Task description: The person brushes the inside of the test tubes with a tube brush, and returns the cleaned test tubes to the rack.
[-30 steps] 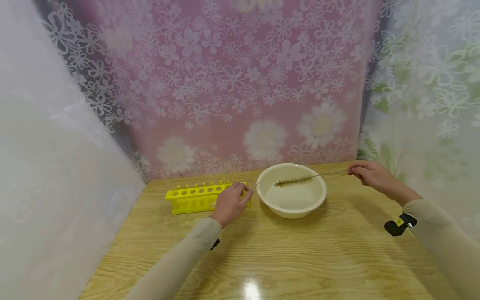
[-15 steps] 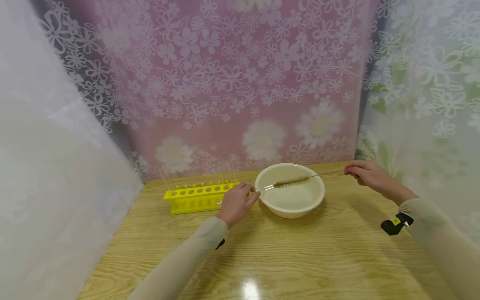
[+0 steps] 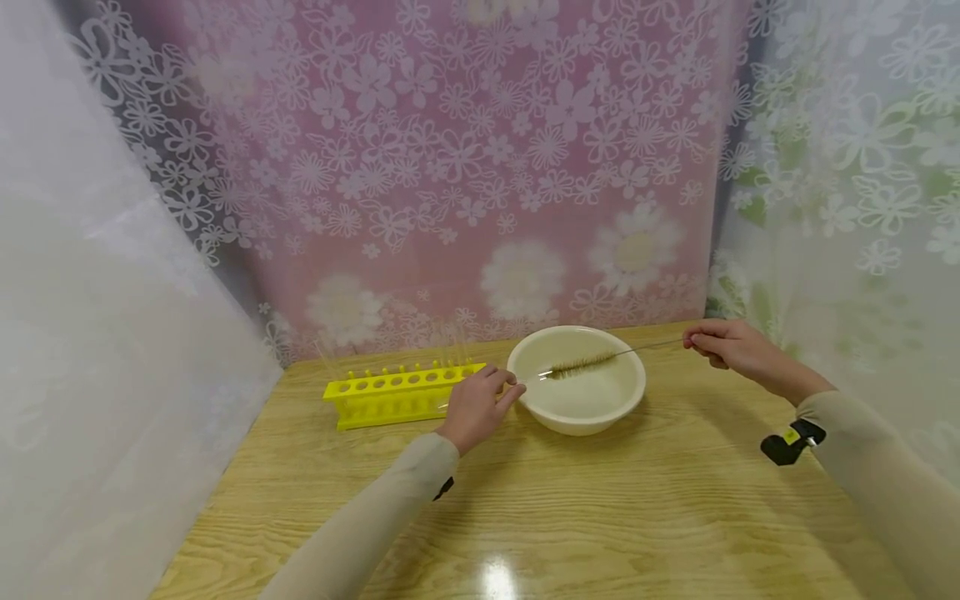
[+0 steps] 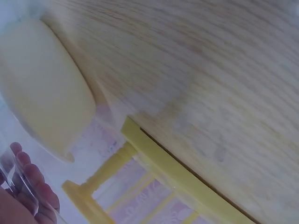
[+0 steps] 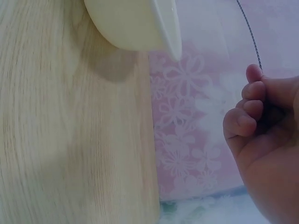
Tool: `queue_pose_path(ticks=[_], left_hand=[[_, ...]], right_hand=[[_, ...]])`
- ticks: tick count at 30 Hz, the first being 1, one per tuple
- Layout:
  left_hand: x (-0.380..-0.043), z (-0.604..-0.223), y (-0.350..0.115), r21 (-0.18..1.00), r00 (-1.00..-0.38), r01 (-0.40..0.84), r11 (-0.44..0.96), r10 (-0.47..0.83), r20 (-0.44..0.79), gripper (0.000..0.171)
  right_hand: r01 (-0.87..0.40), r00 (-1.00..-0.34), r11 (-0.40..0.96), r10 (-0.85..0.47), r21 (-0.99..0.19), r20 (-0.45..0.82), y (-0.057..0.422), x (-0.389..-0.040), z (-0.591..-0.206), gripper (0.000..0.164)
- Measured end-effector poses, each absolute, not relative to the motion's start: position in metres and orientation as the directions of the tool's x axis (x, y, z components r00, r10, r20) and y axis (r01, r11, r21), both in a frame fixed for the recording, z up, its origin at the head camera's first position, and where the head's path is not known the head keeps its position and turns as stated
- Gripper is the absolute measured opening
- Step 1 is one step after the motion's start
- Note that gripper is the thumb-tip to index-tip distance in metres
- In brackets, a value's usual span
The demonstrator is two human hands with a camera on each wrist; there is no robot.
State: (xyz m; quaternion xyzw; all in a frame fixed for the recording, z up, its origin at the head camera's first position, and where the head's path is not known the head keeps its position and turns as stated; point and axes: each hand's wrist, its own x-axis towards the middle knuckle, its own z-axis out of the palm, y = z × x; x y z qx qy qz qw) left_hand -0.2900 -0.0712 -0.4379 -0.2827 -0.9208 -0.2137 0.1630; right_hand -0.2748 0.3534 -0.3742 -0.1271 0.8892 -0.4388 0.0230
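Observation:
My left hand (image 3: 478,406) grips a clear glass test tube (image 3: 544,375), whose mouth points right over the near-left rim of a cream basin (image 3: 579,423). In the left wrist view, curled fingers (image 4: 43,193) wrap the transparent tube. A test tube brush (image 3: 583,365) with brown bristles lies level above the basin, its tip at the tube's mouth. On the right, my right hand (image 3: 738,350) pinches the end of the brush's thin wire handle. The right wrist view shows that twisted wire (image 5: 252,37) between thumb and index finger, the other fingers curled.
A yellow test tube rack (image 3: 405,381) stands left of the basin, partly behind my left hand. Several clear tubes (image 3: 450,346) stand upright at its back. Flowered curtains (image 3: 450,167) enclose the wooden table (image 3: 585,517) at the back and sides.
My left hand has moved right from the rack to the basin's rim, bringing the test tube into sight up to the brush tip. My right hand and the brush have hardly moved.

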Motion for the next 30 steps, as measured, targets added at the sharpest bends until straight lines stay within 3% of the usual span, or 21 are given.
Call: queue_pose_path(ticks=[13, 24, 30], left_hand=[[-0.289, -0.435, -0.060, 0.277, -0.767, 0.611, 0.742, 0.466, 0.442, 0.031], [-0.288, -0.438, -0.057, 0.236, -0.749, 0.618, 0.750, 0.470, 0.468, 0.031], [-0.288, -0.437, -0.052, 0.163, -0.705, 0.652, 0.741, 0.513, 0.489, 0.033]], right_hand=[[-0.177, -0.961, 0.603, -0.276, -0.778, 0.006, 0.324, -0.284, -0.386, 0.039], [-0.316, -0.930, 0.625, -0.352, -0.713, 0.104, 0.294, -0.290, -0.400, 0.027], [-0.378, -0.905, 0.621, -0.405, -0.687, 0.132, 0.272, -0.289, -0.402, 0.023]])
